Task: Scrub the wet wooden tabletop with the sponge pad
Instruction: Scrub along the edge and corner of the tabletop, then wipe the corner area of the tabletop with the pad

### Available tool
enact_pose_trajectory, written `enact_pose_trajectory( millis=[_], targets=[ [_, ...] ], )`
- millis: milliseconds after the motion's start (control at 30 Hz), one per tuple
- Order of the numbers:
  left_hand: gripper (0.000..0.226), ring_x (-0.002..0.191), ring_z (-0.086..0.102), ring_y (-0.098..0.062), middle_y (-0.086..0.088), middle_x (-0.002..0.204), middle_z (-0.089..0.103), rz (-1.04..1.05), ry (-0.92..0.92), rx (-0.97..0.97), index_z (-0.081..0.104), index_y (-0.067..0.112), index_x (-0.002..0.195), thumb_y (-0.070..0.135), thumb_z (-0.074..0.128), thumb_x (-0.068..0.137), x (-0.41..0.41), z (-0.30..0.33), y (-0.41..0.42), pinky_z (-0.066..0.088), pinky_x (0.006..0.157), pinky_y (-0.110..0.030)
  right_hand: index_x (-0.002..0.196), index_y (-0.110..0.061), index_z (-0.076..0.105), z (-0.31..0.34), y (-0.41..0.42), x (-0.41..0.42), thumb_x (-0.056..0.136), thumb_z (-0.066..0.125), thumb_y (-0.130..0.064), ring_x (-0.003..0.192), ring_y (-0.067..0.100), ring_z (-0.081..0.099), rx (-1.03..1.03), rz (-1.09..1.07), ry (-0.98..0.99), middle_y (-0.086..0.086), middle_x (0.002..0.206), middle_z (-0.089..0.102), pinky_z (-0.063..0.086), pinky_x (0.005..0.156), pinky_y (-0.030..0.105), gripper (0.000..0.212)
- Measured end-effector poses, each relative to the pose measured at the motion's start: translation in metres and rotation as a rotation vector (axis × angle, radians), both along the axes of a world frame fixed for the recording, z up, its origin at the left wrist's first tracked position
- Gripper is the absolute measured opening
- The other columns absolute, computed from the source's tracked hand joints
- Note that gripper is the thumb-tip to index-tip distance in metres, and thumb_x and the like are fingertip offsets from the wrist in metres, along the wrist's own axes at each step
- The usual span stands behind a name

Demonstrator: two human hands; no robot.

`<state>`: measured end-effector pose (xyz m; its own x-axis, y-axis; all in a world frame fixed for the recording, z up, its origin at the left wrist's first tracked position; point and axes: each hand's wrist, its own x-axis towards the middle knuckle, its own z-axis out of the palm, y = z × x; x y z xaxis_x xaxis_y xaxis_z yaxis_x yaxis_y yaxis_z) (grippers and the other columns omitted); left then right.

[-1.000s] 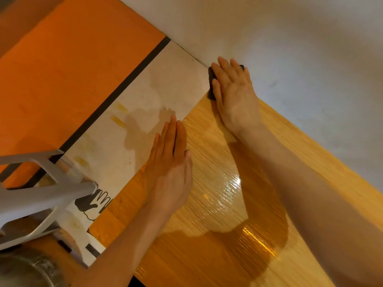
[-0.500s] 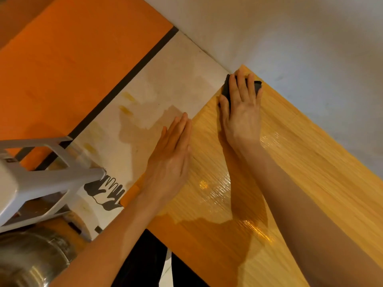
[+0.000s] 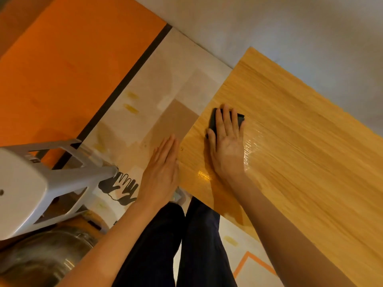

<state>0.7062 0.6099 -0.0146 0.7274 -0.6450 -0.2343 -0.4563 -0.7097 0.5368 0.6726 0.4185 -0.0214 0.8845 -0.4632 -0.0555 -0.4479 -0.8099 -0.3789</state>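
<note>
Wooden table [image 3: 300, 141] being scrubbed at centre frame.
Dark sponge pad [image 3: 240, 119] is being pressed flat under the right hand [image 3: 227, 146], fingers straight; the left hand [image 3: 161, 172] is being rested flat, empty, against the table's left edge.

The right hand [image 3: 227, 146] lies palm down, fingers straight and together, forearm stretched forward. The left hand [image 3: 161, 172] lies flat, fingers extended and closed, wrist straight.

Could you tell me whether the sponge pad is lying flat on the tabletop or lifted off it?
Flat: the right hand presses the dark sponge pad onto the wet tabletop with straight fingers.
</note>
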Motion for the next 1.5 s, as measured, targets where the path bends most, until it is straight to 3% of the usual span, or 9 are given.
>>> enact_pose_trajectory(
  millis=[233,400,500,867,1000,1067,1200,1300,1500],
  targets=[
    [0.055,0.156,0.008,-0.016,-0.004,0.168,0.016,-0.032,0.086,-0.015,0.019,0.01,0.16,0.013,0.036,0.107,0.0,0.007,0.014,0.014,0.128,-0.04,0.149,-0.006,0.03,0.003,0.074,-0.036,0.101,0.04,-0.04,0.15,0.026,0.011,0.025,0.094,-0.038,0.012,0.159,0.021,0.008,0.121,0.051,0.059],
    [0.054,0.154,0.011,-0.014,-0.009,0.166,0.021,-0.002,0.187,-0.067,0.024,0.006,0.158,0.003,0.036,0.105,-0.003,0.012,0.024,0.009,0.128,-0.032,0.152,-0.009,0.026,0.006,0.098,-0.054,0.092,0.057,-0.042,0.15,0.022,0.003,0.115,0.263,-0.037,0.007,0.162,0.015,0.004,0.122,0.047,0.075],
    [0.057,0.155,0.016,-0.017,-0.011,0.165,0.024,-0.001,0.187,-0.049,0.026,0.004,0.157,0.015,0.027,0.1,-0.007,0.016,0.033,0.012,0.128,-0.036,0.152,-0.01,0.024,0.004,0.101,-0.063,0.083,0.071,-0.018,0.15,0.024,0.007,0.031,0.333,0.017,0.006,0.161,0.018,0.008,0.122,0.047,0.084],
    [0.061,0.156,0.014,-0.014,-0.001,0.167,0.021,-0.053,0.216,-0.074,0.03,0.01,0.157,-0.006,0.037,0.099,-0.038,0.042,0.027,0.013,0.127,-0.031,0.148,-0.015,0.035,0.024,0.098,-0.148,0.089,0.058,-0.003,0.149,0.02,0.012,0.18,0.26,0.049,0.001,0.158,0.026,0.011,0.122,0.045,0.065],
    [0.064,0.15,0.012,0.007,0.018,0.16,0.025,-0.246,0.467,-0.137,0.039,0.025,0.153,-0.006,0.044,0.097,-0.06,0.058,0.001,0.012,0.124,-0.018,0.142,-0.011,0.045,0.049,0.078,-0.175,0.082,0.055,0.001,0.139,0.022,0.037,0.428,0.146,0.046,0.006,0.153,0.036,0.031,0.114,0.037,0.062],
    [0.068,0.137,0.028,0.018,0.03,0.147,0.035,-0.31,0.624,-0.157,0.041,0.038,0.147,-0.006,0.047,0.096,-0.073,0.067,-0.016,0.023,0.114,-0.007,0.136,-0.01,0.043,0.071,0.059,-0.179,0.08,0.054,0.003,0.115,0.02,0.054,0.592,0.017,0.047,0.006,0.142,0.038,0.046,0.091,0.02,0.058],
    [0.07,0.125,0.053,0.002,0.028,0.13,0.056,-0.209,0.765,-0.223,0.042,0.049,0.139,-0.005,0.05,0.095,-0.088,0.071,-0.052,0.042,0.107,-0.018,0.122,-0.015,0.039,0.098,0.011,-0.172,0.084,0.053,0.005,0.078,0.016,0.054,0.845,-0.27,0.055,0.004,0.103,0.053,0.046,0.061,0.021,0.046],
    [0.053,0.13,0.054,-0.011,0.015,0.127,0.06,-0.037,0.787,-0.274,0.051,0.047,0.124,-0.001,0.043,0.102,-0.089,0.067,-0.074,0.044,0.109,-0.028,0.117,-0.018,0.044,0.093,-0.016,-0.167,0.086,0.058,0.002,0.075,0.02,0.052,0.997,-0.433,-0.006,0.011,0.101,0.057,0.042,0.064,0.032,0.04],
    [0.033,0.124,0.055,-0.015,0.0,0.138,0.058,0.176,0.686,-0.239,0.056,0.024,0.139,0.026,0.042,0.109,-0.082,0.057,-0.101,0.049,0.099,-0.026,0.098,-0.019,0.052,0.065,-0.029,-0.155,0.086,0.067,-0.003,0.086,0.027,0.057,1.069,-0.602,-0.074,0.013,0.099,0.057,0.053,0.08,0.051,0.026]
  ],
)
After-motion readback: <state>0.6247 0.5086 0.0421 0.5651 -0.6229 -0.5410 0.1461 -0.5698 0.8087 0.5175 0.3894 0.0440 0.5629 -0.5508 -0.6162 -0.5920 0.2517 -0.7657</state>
